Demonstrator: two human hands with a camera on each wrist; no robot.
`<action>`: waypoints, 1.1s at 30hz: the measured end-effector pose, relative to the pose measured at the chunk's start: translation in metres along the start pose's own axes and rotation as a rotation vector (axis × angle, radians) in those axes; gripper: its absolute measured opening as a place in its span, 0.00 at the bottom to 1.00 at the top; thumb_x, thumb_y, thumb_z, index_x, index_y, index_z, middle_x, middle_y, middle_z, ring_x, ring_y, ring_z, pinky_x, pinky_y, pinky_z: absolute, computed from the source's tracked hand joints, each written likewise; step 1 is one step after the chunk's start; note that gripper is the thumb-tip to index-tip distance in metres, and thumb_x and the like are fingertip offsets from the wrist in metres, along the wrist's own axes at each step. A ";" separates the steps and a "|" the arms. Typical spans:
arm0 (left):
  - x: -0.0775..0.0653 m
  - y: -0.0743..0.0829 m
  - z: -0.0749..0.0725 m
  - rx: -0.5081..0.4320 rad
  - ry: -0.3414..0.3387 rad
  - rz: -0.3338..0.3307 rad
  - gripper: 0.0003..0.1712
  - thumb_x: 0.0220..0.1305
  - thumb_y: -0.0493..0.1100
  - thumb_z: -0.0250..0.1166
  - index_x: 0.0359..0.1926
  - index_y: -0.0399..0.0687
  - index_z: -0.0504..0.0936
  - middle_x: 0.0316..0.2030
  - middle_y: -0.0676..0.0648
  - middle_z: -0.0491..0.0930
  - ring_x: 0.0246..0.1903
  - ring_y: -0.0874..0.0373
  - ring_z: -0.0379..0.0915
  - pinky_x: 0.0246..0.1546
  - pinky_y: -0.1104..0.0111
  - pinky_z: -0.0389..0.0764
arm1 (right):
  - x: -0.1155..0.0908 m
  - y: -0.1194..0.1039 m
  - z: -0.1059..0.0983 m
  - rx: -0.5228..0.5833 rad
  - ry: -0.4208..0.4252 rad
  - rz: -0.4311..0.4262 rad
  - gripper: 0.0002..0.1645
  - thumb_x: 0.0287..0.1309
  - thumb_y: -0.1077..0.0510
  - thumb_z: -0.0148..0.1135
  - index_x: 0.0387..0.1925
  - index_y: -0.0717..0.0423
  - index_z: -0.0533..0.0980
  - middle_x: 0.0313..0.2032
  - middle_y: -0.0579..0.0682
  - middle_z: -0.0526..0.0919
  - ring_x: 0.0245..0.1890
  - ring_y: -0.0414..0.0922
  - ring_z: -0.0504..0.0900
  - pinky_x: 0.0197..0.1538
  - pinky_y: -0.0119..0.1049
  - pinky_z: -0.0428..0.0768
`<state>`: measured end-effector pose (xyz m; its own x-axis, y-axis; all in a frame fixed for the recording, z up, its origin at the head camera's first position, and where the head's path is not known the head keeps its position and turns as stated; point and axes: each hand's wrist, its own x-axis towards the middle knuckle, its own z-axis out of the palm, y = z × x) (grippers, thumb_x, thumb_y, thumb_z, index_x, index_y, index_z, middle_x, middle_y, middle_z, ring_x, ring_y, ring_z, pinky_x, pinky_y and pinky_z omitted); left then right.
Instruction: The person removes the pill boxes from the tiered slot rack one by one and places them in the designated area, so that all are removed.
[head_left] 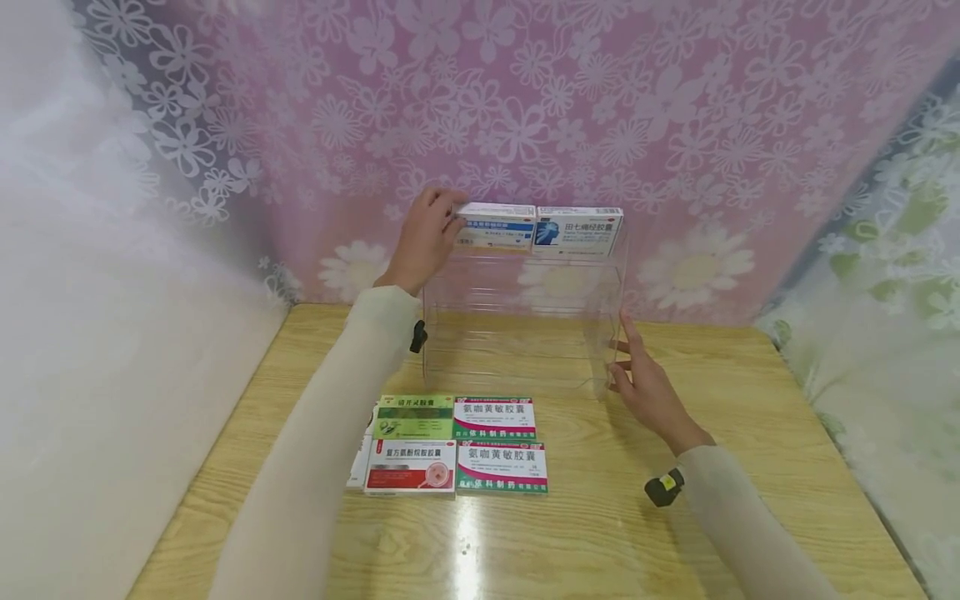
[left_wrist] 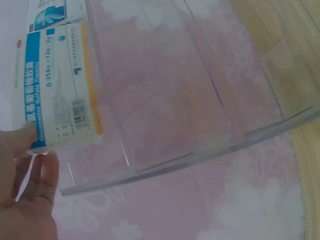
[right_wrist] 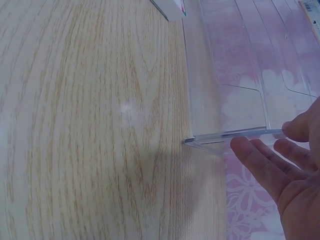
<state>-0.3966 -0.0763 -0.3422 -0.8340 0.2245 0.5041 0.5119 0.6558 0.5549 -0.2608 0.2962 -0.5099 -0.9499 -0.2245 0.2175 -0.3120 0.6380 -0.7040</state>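
A clear tiered display rack (head_left: 517,325) stands at the back of the table. Two medicine boxes share its top tier: a white, blue and yellow medicine box (left_wrist: 62,90) on the left and a white medicine box with a blue picture (head_left: 576,232) on the right. My left hand (head_left: 429,236) pinches the left end of the blue-and-yellow one, thumb on its front and fingers behind. Down at the rack's right side panel, my right hand (right_wrist: 295,165) holds the edge, its thumb over the edge and its fingers along the outer face.
In front of the rack several medicine boxes lie flat: a green one (head_left: 414,417), a red-and-white one (head_left: 411,467), two pink-and-green ones, and a white one (head_left: 358,462) partly behind my left sleeve. A flowered pink cloth (head_left: 525,108) hangs close behind the rack.
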 end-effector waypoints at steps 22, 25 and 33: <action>-0.078 -0.045 -0.100 -0.120 0.015 -0.006 0.22 0.81 0.41 0.66 0.70 0.42 0.81 0.62 0.38 0.76 0.59 0.47 0.76 0.65 0.47 0.85 | 0.000 0.002 0.001 0.005 -0.006 -0.001 0.59 0.81 0.71 0.50 0.89 0.31 0.27 0.75 0.75 0.67 0.58 0.73 0.85 0.49 0.53 0.92; -0.097 -0.067 -0.113 -0.082 -0.015 -0.080 0.23 0.82 0.44 0.65 0.72 0.44 0.80 0.66 0.39 0.76 0.63 0.45 0.77 0.68 0.45 0.82 | 0.000 0.000 0.001 0.003 -0.004 0.004 0.60 0.81 0.71 0.50 0.89 0.31 0.27 0.75 0.75 0.68 0.58 0.73 0.85 0.49 0.54 0.92; -0.150 -0.127 -0.137 -0.036 -0.142 -0.307 0.26 0.85 0.50 0.61 0.75 0.48 0.77 0.71 0.37 0.75 0.68 0.38 0.74 0.67 0.39 0.78 | -0.001 -0.004 0.000 0.001 -0.005 0.010 0.59 0.81 0.71 0.49 0.89 0.32 0.27 0.74 0.76 0.68 0.59 0.73 0.84 0.48 0.50 0.93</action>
<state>-0.3085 -0.2916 -0.3974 -0.9695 0.1204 0.2136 0.2370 0.6829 0.6910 -0.2584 0.2940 -0.5072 -0.9528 -0.2221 0.2069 -0.3026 0.6395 -0.7067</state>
